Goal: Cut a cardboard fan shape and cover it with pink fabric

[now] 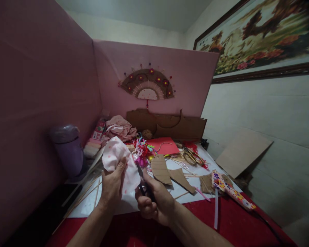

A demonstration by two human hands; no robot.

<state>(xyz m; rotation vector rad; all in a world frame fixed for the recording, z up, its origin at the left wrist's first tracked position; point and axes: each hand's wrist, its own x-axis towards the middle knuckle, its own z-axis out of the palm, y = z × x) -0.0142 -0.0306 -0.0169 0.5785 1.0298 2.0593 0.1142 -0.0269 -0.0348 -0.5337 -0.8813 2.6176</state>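
Note:
My left hand (113, 183) is closed on a piece of white cloth (115, 152) with pink spots, its thumb lying over the front. The cloth hangs raised above the table, its lower part reaching toward my other hand. In my right hand (157, 197) is a pair of dark-handled scissors (143, 185), fingers wrapped round the handles. The blades point up and away, close beside the cloth's right edge; whether they touch it I cannot tell.
Cardboard pieces (161, 169), gold scissors (192, 157), a red sheet (167, 145) and a flower-patterned glue gun (231, 192) lie to the right. A purple bin (70, 154) stands left. A cardboard fan (149, 82) hangs on the pink panel (193, 75) behind.

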